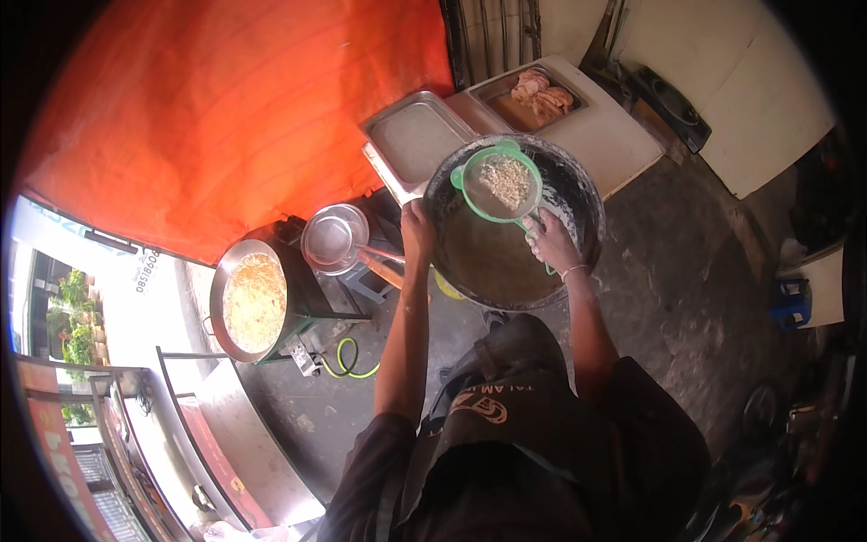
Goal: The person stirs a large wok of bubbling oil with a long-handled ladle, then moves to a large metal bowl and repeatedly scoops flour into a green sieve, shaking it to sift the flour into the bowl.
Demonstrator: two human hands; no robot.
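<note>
My right hand (557,240) holds the handle of a green plastic sieve (458,177), and its fingers are dusted with a pale powder. Clumpy pale crumbs (506,181) lie on the sieve's mesh. Beneath it is a large, dark round basin (593,183), its inner wall streaked with white powder. A layer of fine, flour-like powder (488,264) covers the basin's bottom. At the basin's left rim, my left hand (416,227) grips the edge; its fingertips are partly hidden.
Behind the basin, a metal tray (416,139) and another tray (498,108) with raw, chicken-like meat (542,95) rest on a white table (609,146). To the left stand a wok of bubbling oil (254,308) and a strainer (332,237). A yellow-green hose (349,356) crosses the floor.
</note>
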